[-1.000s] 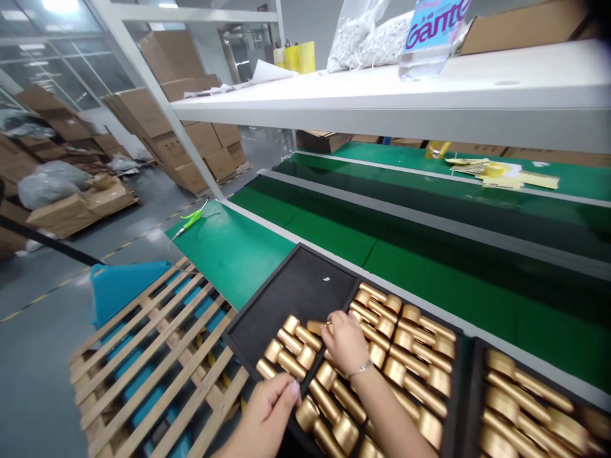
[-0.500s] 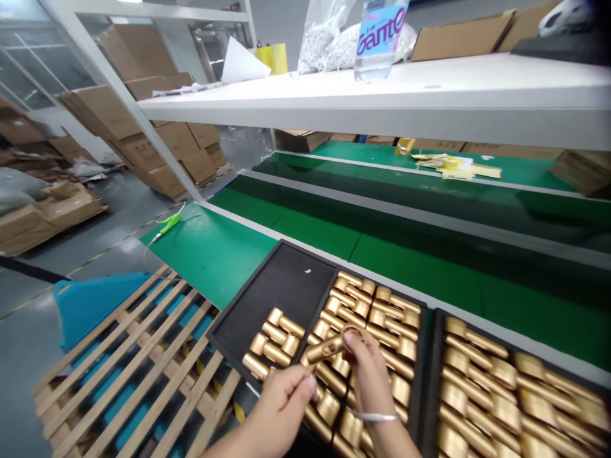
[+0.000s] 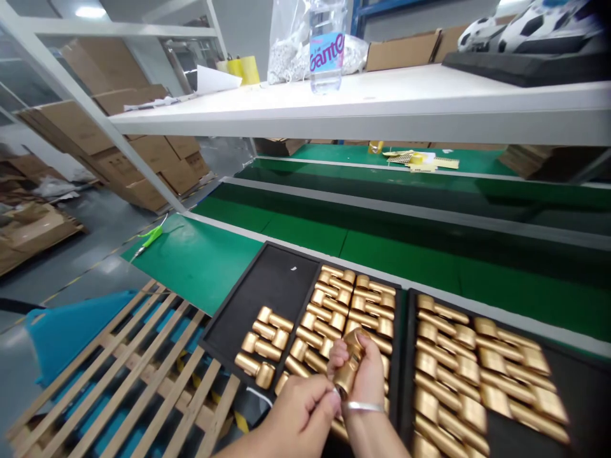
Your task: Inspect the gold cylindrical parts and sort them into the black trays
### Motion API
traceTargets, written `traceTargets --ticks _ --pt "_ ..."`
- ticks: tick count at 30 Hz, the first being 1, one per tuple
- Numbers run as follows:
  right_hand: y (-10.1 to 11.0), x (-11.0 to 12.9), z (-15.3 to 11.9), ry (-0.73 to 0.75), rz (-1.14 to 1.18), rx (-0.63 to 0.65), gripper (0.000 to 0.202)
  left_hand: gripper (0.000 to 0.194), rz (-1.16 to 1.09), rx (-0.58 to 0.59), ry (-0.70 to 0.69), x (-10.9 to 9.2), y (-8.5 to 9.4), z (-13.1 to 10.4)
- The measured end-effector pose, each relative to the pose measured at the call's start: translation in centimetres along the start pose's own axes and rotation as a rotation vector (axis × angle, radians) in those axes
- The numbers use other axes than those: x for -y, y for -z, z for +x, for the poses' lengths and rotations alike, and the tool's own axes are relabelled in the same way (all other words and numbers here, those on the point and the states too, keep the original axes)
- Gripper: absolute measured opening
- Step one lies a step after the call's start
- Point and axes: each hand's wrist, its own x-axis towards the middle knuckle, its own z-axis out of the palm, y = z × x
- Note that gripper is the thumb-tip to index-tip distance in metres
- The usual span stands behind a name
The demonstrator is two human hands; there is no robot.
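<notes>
My right hand (image 3: pixel 367 375), with a silver bangle at its wrist, wraps round a gold-coloured metal fitting (image 3: pixel 351 362) that has a thick round head and a narrower barrel. The fitting slants with its barrel end down towards my left hand. My left hand (image 3: pixel 305 410) is closed in a pinch right at that end; what lies between its thumb and finger is hidden. Beneath both hands, a black tray (image 3: pixel 329 262) holds rows of interlocked gold fittings (image 3: pixel 329 305). On the left, another black tray (image 3: pixel 245 289) carries several of the same fittings (image 3: pixel 265 337) in its near part.
To the right stands a further black tray (image 3: pixel 413 318) of gold fittings. A green conveyor (image 3: pixel 305 222) runs behind the trays, under a white shelf (image 3: pixel 286 105) with a water bottle (image 3: pixel 327 57). A green air gun (image 3: pixel 151 236) lies left; a wooden pallet (image 3: pixel 128 356) is below.
My right hand has turned the fitting from nearly level to steep and now grips it in the palm. My left hand stays at its barrel end. The view has shifted to the right.
</notes>
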Motion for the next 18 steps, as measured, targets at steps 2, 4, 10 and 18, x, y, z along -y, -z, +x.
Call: traceTargets --ticks 2,4,10,18 --pt "-0.1 0.2 -0.2 -0.049 0.115 -0.068 0.031 0.032 0.006 -0.008 0.014 0.1 -0.3 0.1" --pt "0.1 0.3 -0.3 0.027 0.145 -0.077 0.027 0.033 -0.014 -0.014 0.056 0.2 -0.6 0.1" --pt "0.7 0.3 -0.1 0.315 0.08 -0.034 0.026 0.041 -0.23 -0.021 0.278 -0.2 -1.3 0.9" --pt "0.1 0.4 -1.5 0.391 -0.014 0.061 0.028 0.04 -0.214 0.083 0.255 -0.2 -0.8 1.4"
